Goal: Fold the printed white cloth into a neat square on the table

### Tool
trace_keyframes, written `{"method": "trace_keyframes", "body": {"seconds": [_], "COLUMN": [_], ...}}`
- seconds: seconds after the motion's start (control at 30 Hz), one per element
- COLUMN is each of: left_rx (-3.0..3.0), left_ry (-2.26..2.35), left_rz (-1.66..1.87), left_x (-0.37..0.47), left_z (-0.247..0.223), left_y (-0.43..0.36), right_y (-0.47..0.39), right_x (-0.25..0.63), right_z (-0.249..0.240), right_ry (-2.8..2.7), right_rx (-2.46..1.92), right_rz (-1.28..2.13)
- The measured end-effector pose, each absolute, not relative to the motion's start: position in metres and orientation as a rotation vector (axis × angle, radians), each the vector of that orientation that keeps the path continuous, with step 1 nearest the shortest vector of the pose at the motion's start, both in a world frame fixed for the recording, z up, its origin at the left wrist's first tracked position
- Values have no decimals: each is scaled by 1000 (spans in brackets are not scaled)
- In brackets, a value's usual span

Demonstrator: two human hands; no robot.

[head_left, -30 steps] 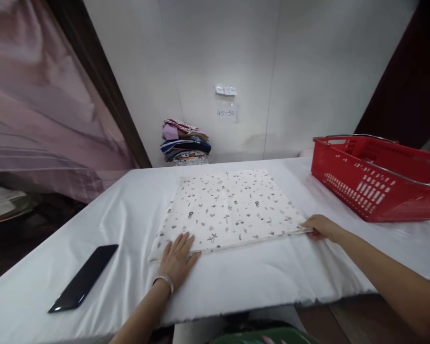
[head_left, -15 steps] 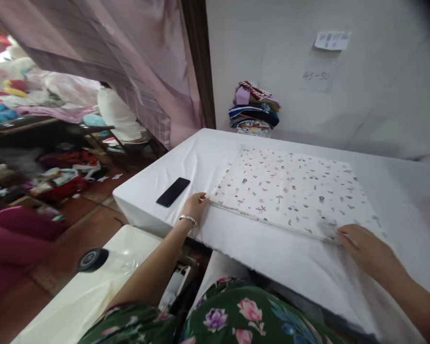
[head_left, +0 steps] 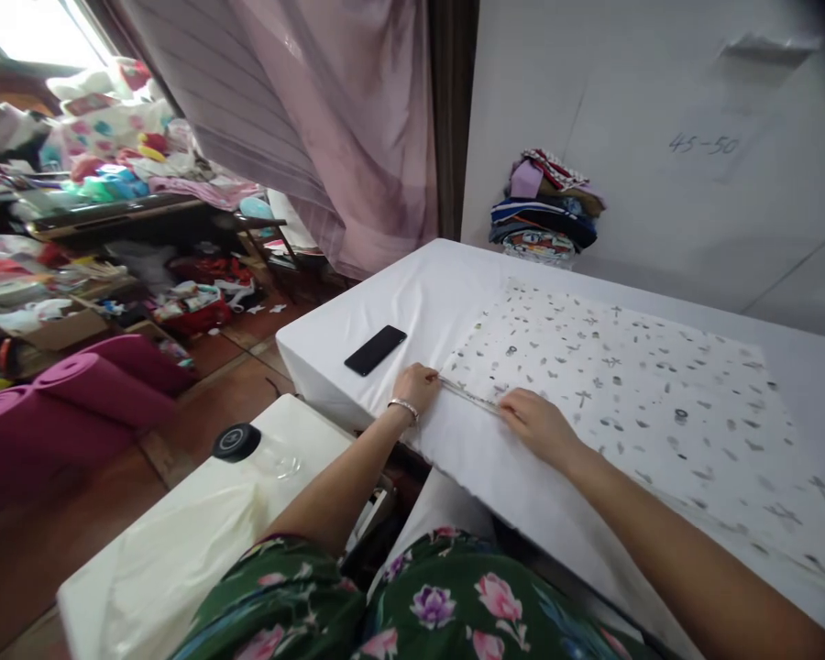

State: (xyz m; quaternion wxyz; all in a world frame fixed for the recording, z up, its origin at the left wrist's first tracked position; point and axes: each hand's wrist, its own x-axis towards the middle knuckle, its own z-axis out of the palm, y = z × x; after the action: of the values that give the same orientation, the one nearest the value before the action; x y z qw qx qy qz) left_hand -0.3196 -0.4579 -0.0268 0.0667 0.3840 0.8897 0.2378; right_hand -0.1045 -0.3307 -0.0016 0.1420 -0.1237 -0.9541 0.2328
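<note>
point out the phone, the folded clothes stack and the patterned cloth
phone [head_left: 376, 350]: head view, middle of its dark face
folded clothes stack [head_left: 544, 213]: head view, dark blue layer
patterned cloth [head_left: 632, 371]: head view, middle of its upper side

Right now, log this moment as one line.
left hand: pinching cloth corner | right hand: on same near edge | phone: flat, beside left hand | bracelet: left wrist
</note>
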Motion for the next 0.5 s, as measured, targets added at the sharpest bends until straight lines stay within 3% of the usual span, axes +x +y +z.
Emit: {"method": "trace_keyframes", "body": {"seconds": [0.33,0.5], "left_rx": [1187,1234], "left_ry": [2661,2577], "left_rz": [858,957], "left_x": [-317,-323], "left_z": [-33,-32], "left_y": [-457,-461], "right_y": [-349,-348], "right_x": [-211,-219], "right_z": [-12,-21], "right_ry": [-2892,-2830], "right_rx": [-306,-365], "right_rz": [311,395]}}
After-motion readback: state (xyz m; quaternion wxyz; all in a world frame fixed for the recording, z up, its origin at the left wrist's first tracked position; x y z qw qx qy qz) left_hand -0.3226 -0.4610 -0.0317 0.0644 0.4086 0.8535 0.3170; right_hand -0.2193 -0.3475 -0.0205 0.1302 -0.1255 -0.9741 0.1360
